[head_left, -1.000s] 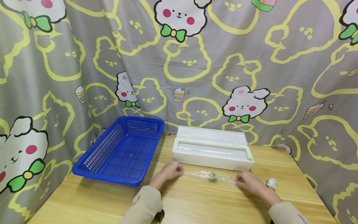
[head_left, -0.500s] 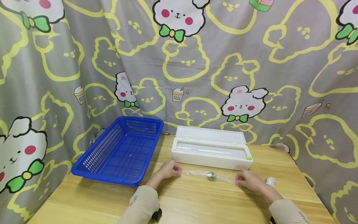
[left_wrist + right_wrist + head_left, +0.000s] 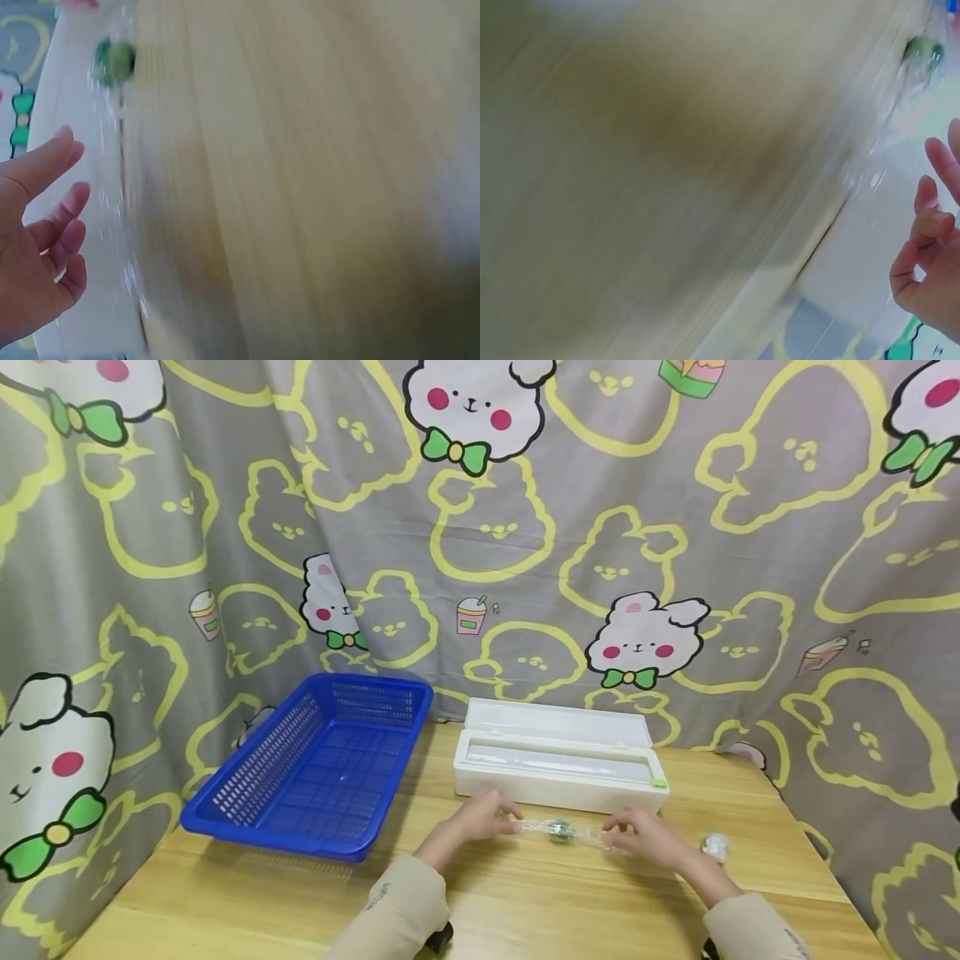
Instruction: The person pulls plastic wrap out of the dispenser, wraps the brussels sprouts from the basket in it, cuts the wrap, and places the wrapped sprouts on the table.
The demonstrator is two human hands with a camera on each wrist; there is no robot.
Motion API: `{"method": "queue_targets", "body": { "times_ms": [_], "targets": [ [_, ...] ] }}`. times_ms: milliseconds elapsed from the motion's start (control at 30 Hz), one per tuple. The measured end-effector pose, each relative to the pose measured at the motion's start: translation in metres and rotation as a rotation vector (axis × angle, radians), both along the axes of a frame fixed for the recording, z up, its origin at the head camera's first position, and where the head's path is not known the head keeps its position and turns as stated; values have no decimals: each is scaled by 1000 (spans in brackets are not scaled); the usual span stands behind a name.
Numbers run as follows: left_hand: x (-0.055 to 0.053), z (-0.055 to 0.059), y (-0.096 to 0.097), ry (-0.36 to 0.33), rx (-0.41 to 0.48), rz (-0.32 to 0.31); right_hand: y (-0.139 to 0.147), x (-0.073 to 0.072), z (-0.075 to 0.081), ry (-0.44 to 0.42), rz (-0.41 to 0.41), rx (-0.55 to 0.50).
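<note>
A small round green item [image 3: 561, 832], its exact kind unclear, lies on the table in clear plastic film [image 3: 536, 826] that runs out as twisted ends on both sides. My left hand [image 3: 483, 817] is at the left end of the film. In the left wrist view its thumb and fingers [image 3: 73, 201] are spread apart, with the film beside them. At the right end is my right hand [image 3: 645, 837]. The right wrist view shows its fingers [image 3: 926, 193] loosely bent and apart from the film. Behind both hands stands a white cling film box [image 3: 558, 787], lid up.
A blue plastic basket [image 3: 300, 842] stands to the left on the wooden table [image 3: 525, 902]. Beyond my right hand lies another small film-wrapped bundle [image 3: 715, 846]. A patterned grey curtain [image 3: 420, 552] hangs behind the table.
Both hands have moved inward along the film, closer to the green item, and their fingers have loosened from the ends. The head view has shifted slightly.
</note>
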State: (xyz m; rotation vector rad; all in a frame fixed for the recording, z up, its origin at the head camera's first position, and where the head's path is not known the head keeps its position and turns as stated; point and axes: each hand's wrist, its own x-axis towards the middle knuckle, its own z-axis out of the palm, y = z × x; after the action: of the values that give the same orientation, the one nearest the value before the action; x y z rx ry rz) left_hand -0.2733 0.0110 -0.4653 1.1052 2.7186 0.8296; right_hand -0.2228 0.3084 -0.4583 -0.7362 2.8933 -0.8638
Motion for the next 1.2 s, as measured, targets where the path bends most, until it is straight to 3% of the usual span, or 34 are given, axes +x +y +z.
{"method": "queue_targets", "body": {
  "times_ms": [167,500,667,833,933,1067,1200],
  "targets": [
    [2,3,23,21,-48,8,-22,-7,-6,23,54,-28],
    [10,-5,48,48,-83,116,-50,-19,-19,56,20,43],
    [12,-8,52,88,-124,134,-51,-20,-22,68,-7,56],
    [13,-5,55,103,-134,144,-50,-20,-21,8,-44,25],
    [14,-3,57,101,-142,166,-51,-20,-20,-82,-61,-21],
    [15,-3,59,117,-154,205,-48,-21,-18,-152,-21,-62],
    [14,-4,60,155,-132,229,-44,-23,-16,-138,57,-78]
  ]
}}
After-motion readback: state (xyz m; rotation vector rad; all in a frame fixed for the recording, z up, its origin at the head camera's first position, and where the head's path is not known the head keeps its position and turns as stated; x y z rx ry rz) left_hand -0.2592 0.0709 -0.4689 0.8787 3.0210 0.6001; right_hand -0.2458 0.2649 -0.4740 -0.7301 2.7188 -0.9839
